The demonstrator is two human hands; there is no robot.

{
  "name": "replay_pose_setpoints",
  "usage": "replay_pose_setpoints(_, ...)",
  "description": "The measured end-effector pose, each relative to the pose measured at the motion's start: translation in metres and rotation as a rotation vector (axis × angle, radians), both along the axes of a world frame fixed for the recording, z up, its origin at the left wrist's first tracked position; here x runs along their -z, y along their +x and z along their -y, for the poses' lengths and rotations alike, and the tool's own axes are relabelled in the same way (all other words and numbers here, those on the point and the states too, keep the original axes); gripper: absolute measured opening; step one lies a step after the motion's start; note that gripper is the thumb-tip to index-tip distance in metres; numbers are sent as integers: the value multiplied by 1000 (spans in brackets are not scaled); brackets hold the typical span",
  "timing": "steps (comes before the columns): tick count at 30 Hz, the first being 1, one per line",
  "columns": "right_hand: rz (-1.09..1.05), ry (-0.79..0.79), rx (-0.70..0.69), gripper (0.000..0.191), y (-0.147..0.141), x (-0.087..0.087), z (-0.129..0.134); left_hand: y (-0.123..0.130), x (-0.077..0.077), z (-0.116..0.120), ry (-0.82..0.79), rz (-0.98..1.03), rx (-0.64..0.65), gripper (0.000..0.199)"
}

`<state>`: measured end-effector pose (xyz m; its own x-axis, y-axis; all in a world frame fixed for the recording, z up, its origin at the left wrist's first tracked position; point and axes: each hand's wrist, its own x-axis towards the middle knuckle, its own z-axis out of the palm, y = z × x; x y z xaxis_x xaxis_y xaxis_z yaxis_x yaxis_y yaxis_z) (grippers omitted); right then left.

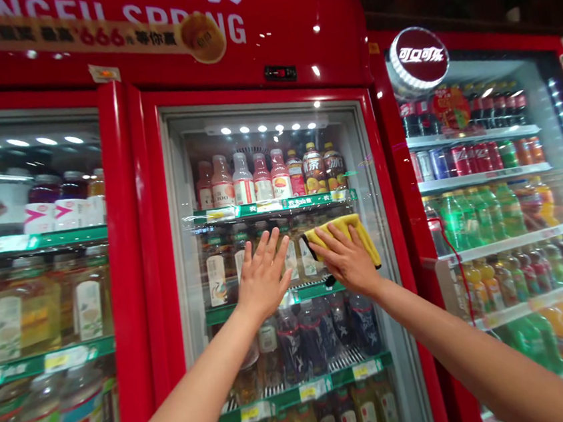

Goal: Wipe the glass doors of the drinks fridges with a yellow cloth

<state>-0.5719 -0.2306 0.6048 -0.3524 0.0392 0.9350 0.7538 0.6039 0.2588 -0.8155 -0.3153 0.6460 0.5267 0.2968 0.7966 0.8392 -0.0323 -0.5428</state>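
Observation:
Against the glass door (pixel 272 121) of a red drinks fridge (pixel 313 6), my left hand (pixel 263 277) lies with fingers spread and nothing in it. To its right, my right hand (pixel 347 258) presses a yellow cloth (pixel 364 229) with a dark edge to the same pane. The cloth sticks out above and to the right of the fingers. Behind the glass, bottles (pixel 270 175) stand on shelves with green price strips (pixel 281 204); my hands and forearms hide some of them.
To the left is another glass door with large bottles (pixel 30 308) behind it. A separate fridge on the right holds cans and bottles (pixel 480 210); a round lit sign (pixel 419 59) sits at its top. A red cord (pixel 454 253) hangs in front of its shelves.

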Motion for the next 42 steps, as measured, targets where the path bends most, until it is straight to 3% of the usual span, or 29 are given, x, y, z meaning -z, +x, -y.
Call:
replay_pose_setpoints(2,-2,27,-21,53,12,0,-5,-11,-2,5,4,-20,-13,71)
replay_pose_setpoints(4,-182,33,-22,52,12,-19,-11,-23,-8,10,10,-26,-27,71)
replay_pose_setpoints(7,-447,29,-29,53,-22,-58,-10,-36,-19,15,28,-5,-47,69)
replay_pose_setpoints(9,-434,31,-29,53,-52,-67,-1,-40,-26,17,34,-1,-46,68)
replay_pose_setpoints(12,-170,64,-38,52,-73,-45,14,-46,-30,19,28,-21,-24,65)
replay_pose_setpoints(15,66,99,-60,52,-54,-18,16,-55,-32,23,27,-24,-7,64)
replay_pose_setpoints(17,-8,72,-42,51,-37,-21,10,-64,-33,26,21,-34,1,63)
replay_pose_setpoints(19,-209,29,-20,51,-31,-39,4,-70,-36,29,10,-46,12,64)
replay_pose_setpoints(22,-397,15,-8,55,-48,-54,3,-75,-39,32,-6,-47,26,67)
replay_pose_setpoints(25,-248,30,-15,57,-68,-31,14,-77,-40,34,-23,-46,38,68)
replay_pose_setpoints(27,-51,20,-20,56,-67,-9,22,-79,-39,36,-36,-50,45,70)
replay_pose_setpoints(29,36,-9,-4,54,-59,-4,27,-83,-39,38,-50,-63,53,72)
replay_pose_setpoints(32,-147,-57,40,52,-57,-33,27,-89,-39,42,-62,-89,55,71)
replay_pose_setpoints(34,-346,-66,59,53,-73,-58,28,-92,-40,45,-64,-99,43,69)
replay_pose_setpoints(36,-386,-60,58,54,-97,-68,32,-97,-39,48,-61,-101,29,66)
replay_pose_setpoints(39,-184,-45,26,56,-126,-48,44,-106,-35,54,-49,-88,17,68)
replay_pose_setpoints(42,-6,-38,-2,55,-129,-26,51,-119,-31,62,-40,-69,-3,71)
